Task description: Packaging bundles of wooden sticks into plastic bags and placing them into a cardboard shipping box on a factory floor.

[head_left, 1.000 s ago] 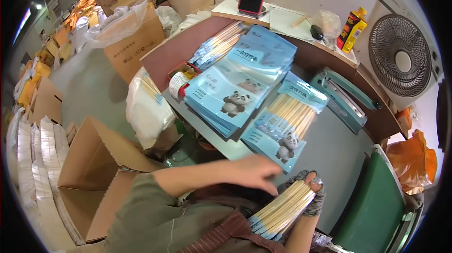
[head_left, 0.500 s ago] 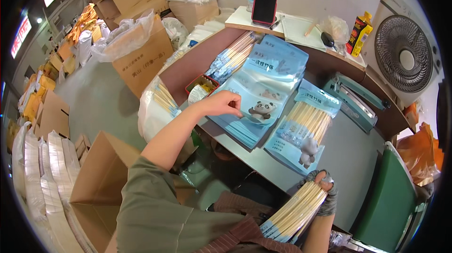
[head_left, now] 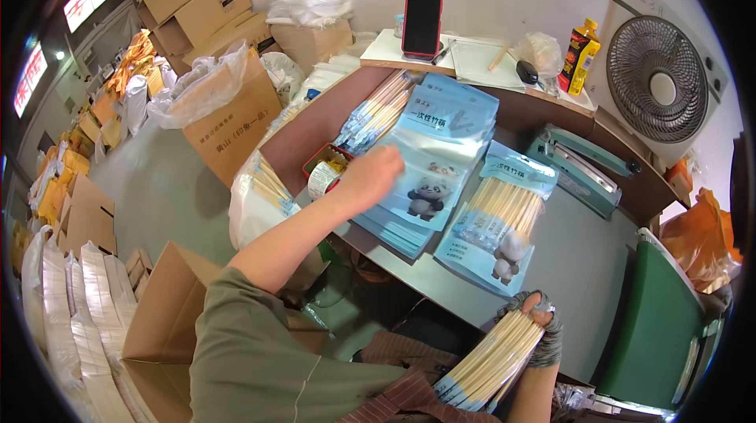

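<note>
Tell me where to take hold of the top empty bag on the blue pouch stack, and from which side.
Take the top pouch by its near left edge, where the left hand already rests, coming from the left. It lies flat on the stack, so only the edges can be pinched, and that side faces open table. The filled pouch of sticks crowds the right. The right hand holds a stick bundle.

Packing warehouse; cartons (head_left: 206, 4); heat sealer (head_left: 584, 168)
</note>
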Tool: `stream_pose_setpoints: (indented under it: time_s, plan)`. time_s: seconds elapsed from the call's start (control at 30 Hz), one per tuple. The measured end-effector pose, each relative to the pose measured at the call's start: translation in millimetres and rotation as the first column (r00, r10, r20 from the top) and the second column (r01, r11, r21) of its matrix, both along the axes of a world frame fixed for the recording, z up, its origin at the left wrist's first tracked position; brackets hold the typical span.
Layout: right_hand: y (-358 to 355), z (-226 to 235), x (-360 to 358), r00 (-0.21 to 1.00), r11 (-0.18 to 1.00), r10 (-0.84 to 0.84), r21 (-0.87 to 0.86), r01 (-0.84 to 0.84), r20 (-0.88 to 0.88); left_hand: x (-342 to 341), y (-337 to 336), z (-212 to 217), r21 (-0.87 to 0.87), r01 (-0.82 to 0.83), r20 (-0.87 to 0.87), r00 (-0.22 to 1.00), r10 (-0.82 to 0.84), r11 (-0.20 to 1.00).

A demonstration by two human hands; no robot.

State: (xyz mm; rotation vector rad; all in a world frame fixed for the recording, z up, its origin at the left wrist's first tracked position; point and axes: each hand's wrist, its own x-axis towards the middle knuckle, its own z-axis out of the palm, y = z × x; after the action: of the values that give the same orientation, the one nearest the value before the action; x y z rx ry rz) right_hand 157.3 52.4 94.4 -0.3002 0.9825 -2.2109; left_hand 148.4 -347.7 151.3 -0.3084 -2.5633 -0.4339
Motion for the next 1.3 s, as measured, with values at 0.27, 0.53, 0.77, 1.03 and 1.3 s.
stream_pose_setpoints:
  time_s: [0.27, 0.53, 0.77, 1.03, 1.3]
  plan:
    - [33, -2, 14, 0.998, 0.997, 0.004, -0.080, -0.008, -0.055, -20, 8, 11, -0.366, -0.063, 0.453, 0.860, 0.237, 0.929]
    - [54, 23, 43, 0.993, 0.986, -0.085, -0.147, 0.073, -0.078, -34, 16, 46, -0.228, -0.344, 0.055, 0.929, 0.365, 0.911]
    - [72, 25, 62, 0.983, 0.969, -0.163, -0.202, 0.144, -0.082, -52, 63, 83, -0.114, -0.229, 0.039, 0.971, 0.234, 0.967]
    - [65, 51, 70, 0.971, 0.968, -0.226, 0.095, 0.233, -0.080, -3, 285, -107, 0.047, 0.451, 0.347, 0.829, -0.438, 0.891]
    - [65, -24, 24, 0.873, 0.876, -0.483, 0.038, 0.481, 0.074, -9, 310, -101, 0.854, -0.078, 0.439, 0.638, -0.633, 0.514]
